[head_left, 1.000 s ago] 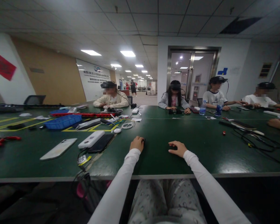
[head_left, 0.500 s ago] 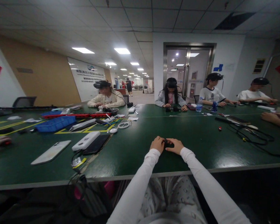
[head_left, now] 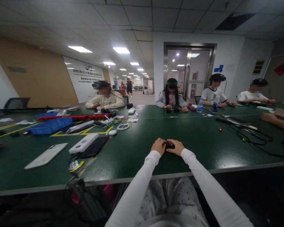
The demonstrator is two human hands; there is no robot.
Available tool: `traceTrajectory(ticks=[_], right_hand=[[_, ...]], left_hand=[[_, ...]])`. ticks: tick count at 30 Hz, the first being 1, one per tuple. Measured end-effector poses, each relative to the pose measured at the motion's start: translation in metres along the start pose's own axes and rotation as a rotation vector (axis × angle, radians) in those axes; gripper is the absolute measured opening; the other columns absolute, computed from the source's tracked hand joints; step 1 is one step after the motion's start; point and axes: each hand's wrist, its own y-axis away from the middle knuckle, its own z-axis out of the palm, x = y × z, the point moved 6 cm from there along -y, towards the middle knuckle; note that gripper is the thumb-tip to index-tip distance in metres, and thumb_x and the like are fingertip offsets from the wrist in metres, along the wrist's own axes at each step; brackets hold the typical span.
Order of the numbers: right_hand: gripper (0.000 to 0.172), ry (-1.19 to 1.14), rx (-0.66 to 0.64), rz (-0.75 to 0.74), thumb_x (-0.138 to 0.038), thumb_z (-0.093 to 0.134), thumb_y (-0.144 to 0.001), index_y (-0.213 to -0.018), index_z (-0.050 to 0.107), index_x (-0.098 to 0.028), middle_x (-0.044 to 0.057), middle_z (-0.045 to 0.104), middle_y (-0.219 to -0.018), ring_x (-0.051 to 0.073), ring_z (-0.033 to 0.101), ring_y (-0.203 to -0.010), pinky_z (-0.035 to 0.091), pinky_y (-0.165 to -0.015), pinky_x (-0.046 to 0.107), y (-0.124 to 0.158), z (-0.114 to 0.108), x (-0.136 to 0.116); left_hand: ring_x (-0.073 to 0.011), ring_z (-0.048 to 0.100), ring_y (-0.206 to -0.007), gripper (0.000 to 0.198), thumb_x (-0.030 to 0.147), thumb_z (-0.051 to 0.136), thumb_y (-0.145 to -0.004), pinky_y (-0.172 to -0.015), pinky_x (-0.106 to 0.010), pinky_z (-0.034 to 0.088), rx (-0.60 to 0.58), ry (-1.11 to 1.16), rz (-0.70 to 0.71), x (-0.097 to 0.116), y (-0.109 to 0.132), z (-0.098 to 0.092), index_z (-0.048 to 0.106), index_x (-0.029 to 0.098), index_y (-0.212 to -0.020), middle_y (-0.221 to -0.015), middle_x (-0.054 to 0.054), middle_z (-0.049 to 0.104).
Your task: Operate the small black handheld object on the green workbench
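Observation:
On the green table in front of me, both hands meet around a small black object. My left hand has its fingers curled against the object's left end. From the other side my right hand grips it between thumb and fingers. The object's kind cannot be made out, as the fingers cover much of it.
To the left lie a white phone, a white power bank, a blue tray and a coiled white cable. At right are black cables and a small red object. Several people sit around the table; bottles stand opposite.
The whole view has shifted slightly, with table items appearing a little further left. Both hands stay together on the black object, and more of it shows between them.

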Motion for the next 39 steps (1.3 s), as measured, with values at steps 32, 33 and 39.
traceTrajectory(ticks=[32, 33, 39], right_hand=[[0.058, -0.01, -0.001, 0.007, -0.043, 0.064, -0.067, -0.12, 0.047, -0.025, 0.004, 0.064, -0.103, 0.021, 0.058, -0.094, 0.041, -0.085, 0.039, 0.001, -0.004, -0.005], [0.058, -0.014, 0.001, 0.008, -0.043, 0.063, -0.068, -0.12, 0.047, -0.024, 0.004, 0.064, -0.103, 0.021, 0.058, -0.093, 0.041, -0.085, 0.039, 0.001, -0.004, -0.005], [0.056, -0.053, -0.013, 0.003, -0.044, 0.061, -0.07, -0.121, 0.044, -0.025, 0.002, 0.063, -0.102, 0.02, 0.057, -0.095, 0.039, -0.087, 0.04, 0.001, -0.002, -0.003]], left_hand=[[-0.0154, 0.054, -0.102, 0.023, 0.017, 0.041, -0.082, -0.09, -0.032, 0.038, 0.011, 0.111, -0.035, 0.004, 0.0, -0.01, 0.047, 0.021, -0.103, -0.102, -0.005, 0.061], [-0.0153, 0.054, -0.102, 0.023, 0.017, 0.041, -0.082, -0.09, -0.031, 0.038, -0.01, 0.086, -0.016, 0.006, 0.0, -0.009, 0.047, 0.02, -0.104, -0.102, -0.005, 0.06], [-0.0163, 0.056, -0.098, 0.024, 0.019, 0.04, -0.083, -0.085, -0.03, 0.04, 0.016, -0.039, -0.109, -0.025, 0.001, -0.023, 0.047, 0.02, -0.106, -0.099, -0.007, 0.06]])
